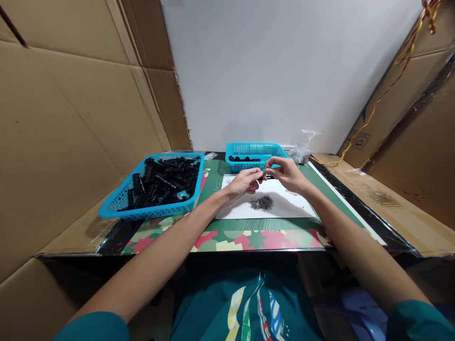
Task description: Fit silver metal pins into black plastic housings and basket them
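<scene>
The left hand [245,183] has its grip pinching a small black piece [269,177] over the white sheet [227,210], beyond a pile of thin metal bits [262,203]. The right hand [284,171] bends close beside it; I cannot tell its grip.

Pile [262,203] on paper [286,210], basket [156,211] left, another basket [245,166] behind

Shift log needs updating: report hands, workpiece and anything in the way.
Left hand holding small black part. Right hand close by, contact unclear. Heap of thin metal pieces on white sheet, not blocking either hand.
</scene>
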Tool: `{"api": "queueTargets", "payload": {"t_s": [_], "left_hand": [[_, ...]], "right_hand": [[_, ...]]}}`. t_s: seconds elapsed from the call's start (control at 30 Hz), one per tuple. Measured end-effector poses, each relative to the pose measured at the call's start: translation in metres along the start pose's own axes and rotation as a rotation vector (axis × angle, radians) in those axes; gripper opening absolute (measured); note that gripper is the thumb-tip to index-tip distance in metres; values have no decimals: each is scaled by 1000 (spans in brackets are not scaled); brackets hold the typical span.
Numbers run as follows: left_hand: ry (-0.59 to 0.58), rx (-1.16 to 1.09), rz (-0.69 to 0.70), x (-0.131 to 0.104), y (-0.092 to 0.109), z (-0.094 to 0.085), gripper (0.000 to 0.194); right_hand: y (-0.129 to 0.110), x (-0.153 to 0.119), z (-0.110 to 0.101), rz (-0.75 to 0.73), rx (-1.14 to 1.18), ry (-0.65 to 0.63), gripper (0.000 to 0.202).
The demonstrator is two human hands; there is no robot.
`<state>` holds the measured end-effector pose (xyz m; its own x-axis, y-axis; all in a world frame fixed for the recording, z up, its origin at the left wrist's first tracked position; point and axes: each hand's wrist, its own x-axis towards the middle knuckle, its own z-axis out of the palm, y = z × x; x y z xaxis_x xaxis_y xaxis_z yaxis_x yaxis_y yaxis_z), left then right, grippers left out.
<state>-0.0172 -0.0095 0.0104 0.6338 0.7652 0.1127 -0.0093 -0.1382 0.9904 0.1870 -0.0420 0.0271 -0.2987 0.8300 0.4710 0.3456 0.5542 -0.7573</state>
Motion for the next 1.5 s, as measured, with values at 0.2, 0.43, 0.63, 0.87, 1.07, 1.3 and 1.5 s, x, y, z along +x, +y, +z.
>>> {"api": "queueTargets", "payload": {"t_s": [0.2, 0.43, 0.63, 0.87, 1.07, 1.3, 1.5], "left_hand": [[-1, -2, 21, 0, -2, 0, 43], [58, 297, 237, 0, -4, -4, 44], [20, 447, 296, -2, -5, -5, 38], [27, 514, 277, -3, -7, -5, 40], [64, 521, 294, -4, -7, -3, 39], [109, 452, 331, 1, -12, -10, 41], [192, 225, 360, 4, -13, -12, 32]], "right_hand": [[2, -1, -3, 53, 37, 35, 55], [-3, -4, -9, 223, -12, -49, 53], [1, -4, -10, 252, 53, -117, 47], [5, -5, -14, 271, 91, -202, 39], [7, -5, -15, 252, 38, -177, 29], [1, -4, -4, 73, -80, 65, 25], [11, -4, 22, -342, -393, 354, 15]]}}
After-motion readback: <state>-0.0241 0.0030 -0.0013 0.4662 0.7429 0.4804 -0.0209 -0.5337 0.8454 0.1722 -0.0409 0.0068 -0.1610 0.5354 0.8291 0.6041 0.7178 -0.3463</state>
